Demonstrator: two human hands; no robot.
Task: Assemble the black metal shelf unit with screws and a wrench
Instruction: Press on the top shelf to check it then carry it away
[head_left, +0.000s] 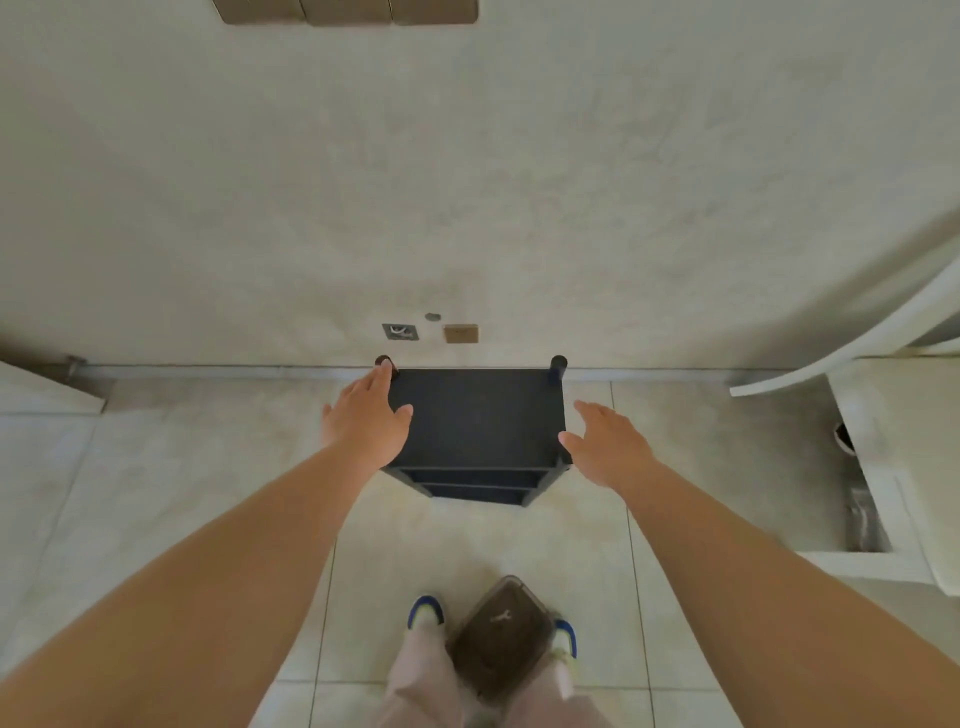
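The black metal shelf unit (478, 421) stands upright on the tiled floor against the wall, seen from above, with two lower shelves showing at its front. Two black post ends stick up at its back corners. My left hand (366, 421) lies flat over the top's left edge, fingers straight, fingertips near the back left post (384, 362). My right hand (608, 447) hovers with relaxed fingers at the right front corner, thumb close to the edge; whether it touches is unclear. No screws or wrench are visible.
A brown transparent lidded box (501, 636) sits on the floor by my feet. White furniture (883, 467) stands to the right, and a white edge (47, 389) at the left. Wall sockets (460, 333) sit just above the shelf's back.
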